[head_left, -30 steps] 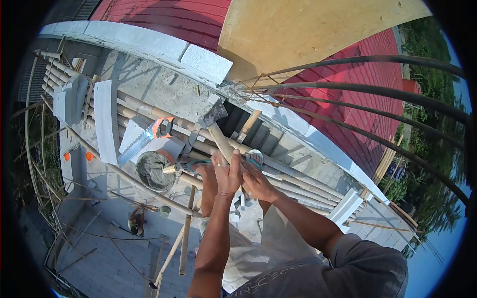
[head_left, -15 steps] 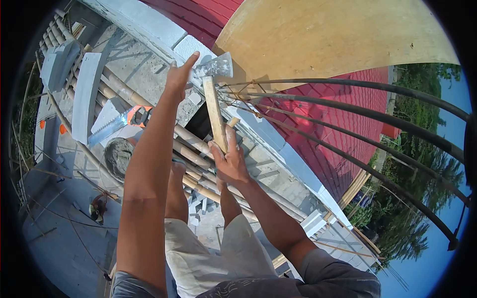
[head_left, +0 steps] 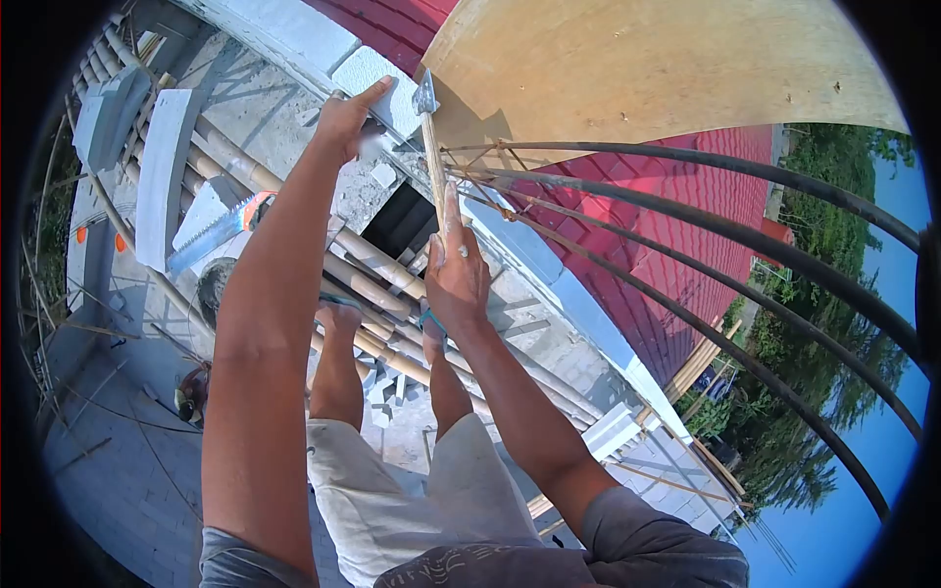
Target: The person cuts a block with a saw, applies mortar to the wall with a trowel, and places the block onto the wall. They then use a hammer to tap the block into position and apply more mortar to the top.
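My right hand grips the wooden handle of a hatchet, whose grey metal head is raised beside the pale lightweight block on top of the wall. Reaching up and forward, my left hand rests against that block with its fingers pressed to the block's lower side. The hatchet head stands just right of my left fingertips. My legs stand on bamboo scaffold poles below.
A hand saw with an orange handle lies on white blocks at left, next to a bucket of mortar. Curved rebar rods sweep across the right. A plywood sheet leans above. The ground lies far below.
My left hand let go of the handle and reached up to the block. My right hand swung the hatchet upward, and its head has turned edge-on near the block.
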Motion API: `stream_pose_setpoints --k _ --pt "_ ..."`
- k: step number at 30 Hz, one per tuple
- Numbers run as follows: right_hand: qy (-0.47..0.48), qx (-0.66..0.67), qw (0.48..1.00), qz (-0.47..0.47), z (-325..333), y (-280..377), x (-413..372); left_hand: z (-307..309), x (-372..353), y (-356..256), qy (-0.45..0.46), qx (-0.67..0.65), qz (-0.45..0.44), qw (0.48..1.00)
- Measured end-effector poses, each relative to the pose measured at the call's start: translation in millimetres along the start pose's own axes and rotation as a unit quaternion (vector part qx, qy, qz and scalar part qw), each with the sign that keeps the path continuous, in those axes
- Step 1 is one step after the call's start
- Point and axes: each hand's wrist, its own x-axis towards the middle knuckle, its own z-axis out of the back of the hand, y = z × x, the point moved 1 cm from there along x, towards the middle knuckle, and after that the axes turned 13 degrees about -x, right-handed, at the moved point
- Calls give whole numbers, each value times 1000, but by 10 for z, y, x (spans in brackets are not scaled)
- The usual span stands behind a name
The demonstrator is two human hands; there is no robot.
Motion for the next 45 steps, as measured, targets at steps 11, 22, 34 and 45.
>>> stream_pose_setpoints --k 11,22,34,45 --pt "42 -11 999 -8 -34 -94 85 77 105 32 52 -32 9 998" --pt "21 -43 999 5 -121 -189 110 129 151 63 70 -21 11 997" --pt "21 -48 998 33 -149 -232 118 174 220 91 70 -21 3 997" --pt "-167 71 966 182 -210 -385 -115 116 158 89 45 -23 10 999"
